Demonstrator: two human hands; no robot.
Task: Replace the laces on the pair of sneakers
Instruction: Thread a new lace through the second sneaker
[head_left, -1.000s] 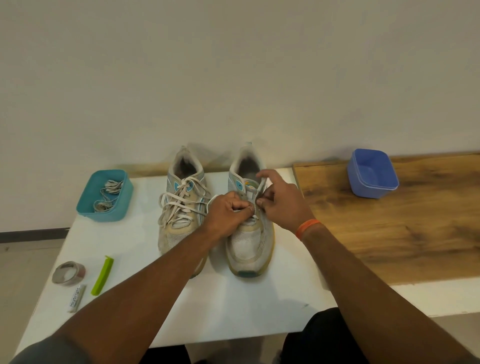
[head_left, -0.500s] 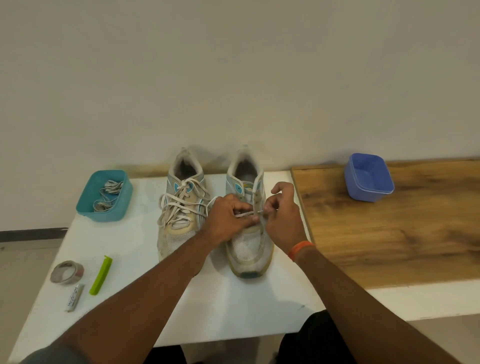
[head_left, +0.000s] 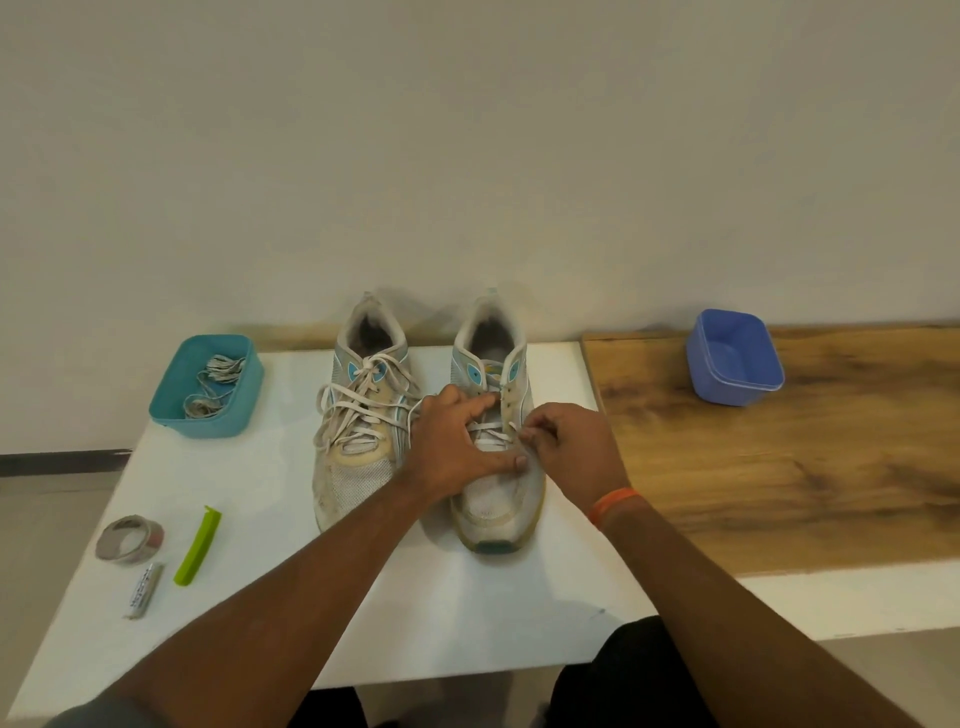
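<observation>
The left hand (head_left: 457, 447), which half a second ago was curled in a pinch on the lace (head_left: 488, 428) of the right shoe (head_left: 496, 467), now lies spread across that shoe, fingers reaching up over the tongue and thumb pressing down near the lowest eyelets. The right hand (head_left: 569, 447) has slid off the upper eyelets to the shoe's right edge, where its fingertips (head_left: 527, 435) pinch the lace end. More of the lace now shows between the hands.
</observation>
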